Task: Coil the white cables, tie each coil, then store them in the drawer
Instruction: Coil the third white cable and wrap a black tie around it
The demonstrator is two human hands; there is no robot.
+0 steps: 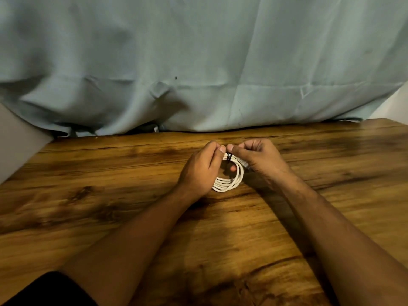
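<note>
A white cable wound into a small coil [229,183] sits between my two hands, its lower loops near the wooden table [110,184]. A thin black tie [229,157] wraps the top of the coil. My left hand [202,171] holds the coil's left side, fingers curled, thumb tip at the tie. My right hand [259,159] grips the right side, where a plug end shows, and its thumb meets the left thumb above the tie. No other cable and no drawer are in view.
A pale blue-grey curtain [198,62] hangs along the far table edge. A grey surface [17,138] stands at the left, a white wall corner [390,104] at the right. Bare wood stretches left and right of my hands.
</note>
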